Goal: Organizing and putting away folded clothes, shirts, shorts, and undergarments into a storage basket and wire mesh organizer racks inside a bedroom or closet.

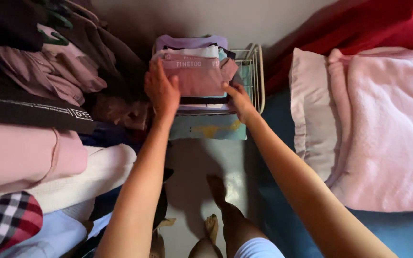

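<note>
A folded dusty-pink garment point(198, 76) with a printed waistband lies on top of a stack of folded clothes in a white wire basket point(256, 71). My left hand point(161, 91) presses on the garment's left edge, fingers spread. My right hand point(237, 100) grips its lower right corner. Under it show a white folded piece point(201, 51) and a lilac one point(187, 41). The basket's lower tier holds a teal item with a yellow print point(206, 128).
Hanging clothes point(48, 71) crowd the left side, with pink, cream and red-checked fabric lower down. At right stands a bed with a pink pillow point(311, 105), a pink blanket point(388, 134) and a red cover point(359, 24). My bare feet stand on the pale floor point(192, 162).
</note>
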